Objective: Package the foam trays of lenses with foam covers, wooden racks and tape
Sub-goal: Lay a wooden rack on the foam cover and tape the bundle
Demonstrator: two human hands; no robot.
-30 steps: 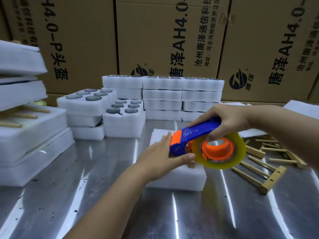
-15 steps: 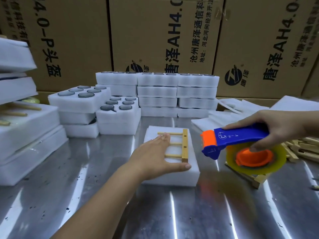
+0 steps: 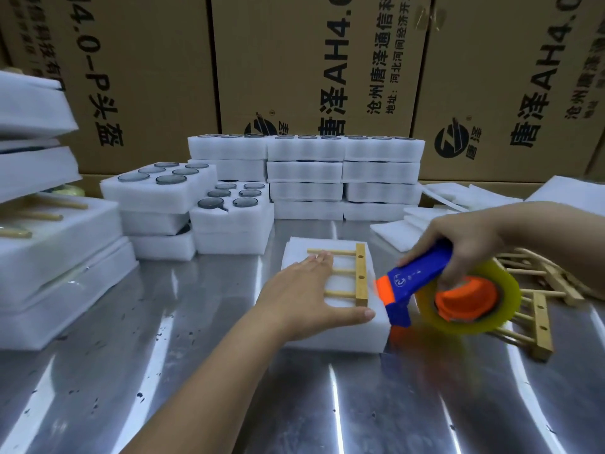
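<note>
1. One pack (image 3: 330, 329) sits mid-table (image 3: 163, 371): foam cover on, wooden rack (image 3: 360, 278) laid on top. No tape strip visible on it, though clear tape would be hard to see.
2. Left hand (image 3: 304, 299) lies flat on the pack, fingers spread open over the rack rungs, thumb along the front edge. Pressing down, not gripping.
3. Right hand (image 3: 471, 250) is closed around the blue handle of the tape dispenser (image 3: 442, 293); its orange nose is just beside the pack's right edge. Roll is motion-blurred.
4. Step, as I judge it: starting the tape wrap over rack and foam.
5. Done: several closed packs (image 3: 49, 257) stacked far left, some with rungs showing.
6. Left: two open lens trays (image 3: 157, 188) left of centre with lenses uncovered, plus the back stacks (image 3: 343, 178). Spare racks (image 3: 537, 309) and foam sheets (image 3: 458, 217) wait at right. Plenty remains.
7. Versus half a second ago: dispenser has dropped and swung in toward the pack's right side, nose tilted down; it was held higher and level before. Left hand unchanged on the rack. A second ago the dispenser was over the pack at the left hand.
</note>
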